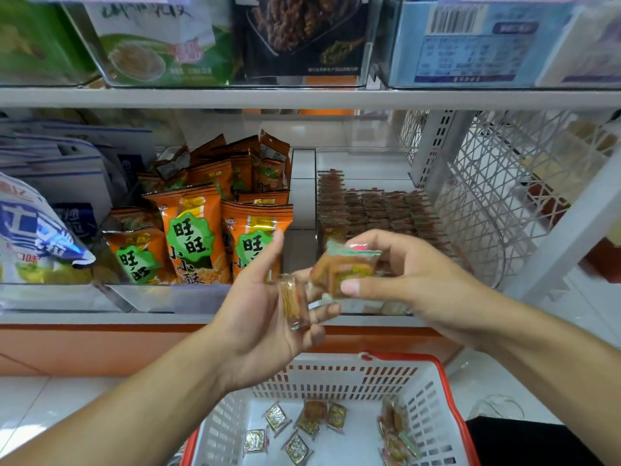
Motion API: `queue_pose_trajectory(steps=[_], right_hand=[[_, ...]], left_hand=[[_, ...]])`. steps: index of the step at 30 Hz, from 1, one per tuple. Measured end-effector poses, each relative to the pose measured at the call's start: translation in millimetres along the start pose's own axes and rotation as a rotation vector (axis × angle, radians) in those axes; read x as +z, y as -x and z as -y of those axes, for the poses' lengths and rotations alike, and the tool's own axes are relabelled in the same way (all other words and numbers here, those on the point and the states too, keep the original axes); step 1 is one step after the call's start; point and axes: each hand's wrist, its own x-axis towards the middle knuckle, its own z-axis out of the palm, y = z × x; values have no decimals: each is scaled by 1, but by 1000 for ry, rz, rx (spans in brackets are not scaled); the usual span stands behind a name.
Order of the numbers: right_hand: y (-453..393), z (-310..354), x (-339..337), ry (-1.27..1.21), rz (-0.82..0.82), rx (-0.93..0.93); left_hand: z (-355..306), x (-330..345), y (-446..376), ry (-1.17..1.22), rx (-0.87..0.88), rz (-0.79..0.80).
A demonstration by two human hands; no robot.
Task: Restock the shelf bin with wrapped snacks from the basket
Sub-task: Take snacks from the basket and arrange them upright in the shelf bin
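Note:
My left hand is raised in front of the shelf and holds a small clear-wrapped snack edge-on in its fingers. My right hand pinches a stack of wrapped snacks between thumb and fingers, touching the left hand's fingertips. Behind them a clear shelf bin holds neat rows of the same brown wrapped snacks. Below, a white basket with a red rim contains several loose wrapped snacks.
A bin of orange snack bags stands left of the target bin, with blue and white bags further left. A white wire mesh side panel closes the shelf on the right. An upper shelf carries more boxes.

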Motion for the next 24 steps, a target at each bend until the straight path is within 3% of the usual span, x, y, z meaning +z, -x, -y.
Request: queue_pose_trajectory(steps=[4,8,17,24], right_hand=[[-1,3,-11,-142,-10,9],[-3,-2,-20,-97,-21,131],[2,-11,-24,-273,188,267],[0,-23,-1,-261,41,281]], left_hand=[[-2,1,-3,77,-70,-163],[6,2,-6,10,-47,-345],[9,6,-4,31,48,-299],[19,11,-9,18,177,-256]])
